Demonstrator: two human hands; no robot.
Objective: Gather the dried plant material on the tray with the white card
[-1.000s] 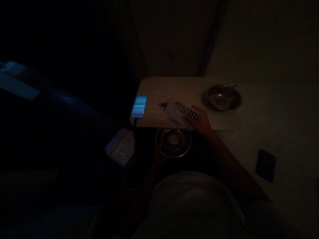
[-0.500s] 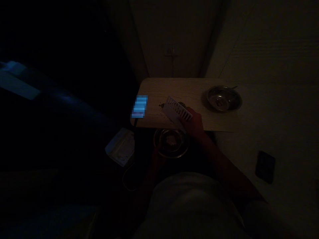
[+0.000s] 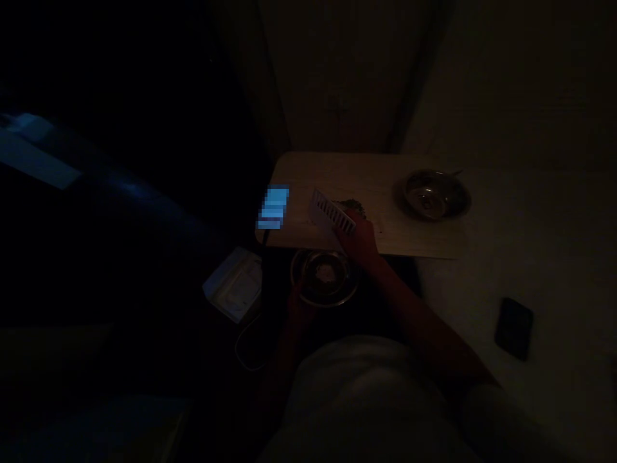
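The scene is very dark. My right hand (image 3: 361,238) is closed around one end of a pale, flat piece with a row of slots along its edge (image 3: 332,215); its exact kind I cannot make out. That piece stands tilted on the small wooden table (image 3: 308,170), beside a heap of dark crumb-like bits (image 3: 355,207). Just below the table's front edge, a round metal bowl (image 3: 348,297) with a pale patch in its middle is held at its left rim by my left hand (image 3: 303,301), whose fingers are partly lost in shadow.
Toward the table's right side sits another metal bowl (image 3: 436,193) with a utensil handle over its rim. A lit, blurred-out screen (image 3: 274,207) is at the left edge. A whitish box (image 3: 235,286) and a cable lie lower left, a dark phone-like object (image 3: 514,328) at right.
My right hand and the slotted piece have moved left across the table, uncovering more of the dark bits. The bowl in my left hand has shifted slightly left.
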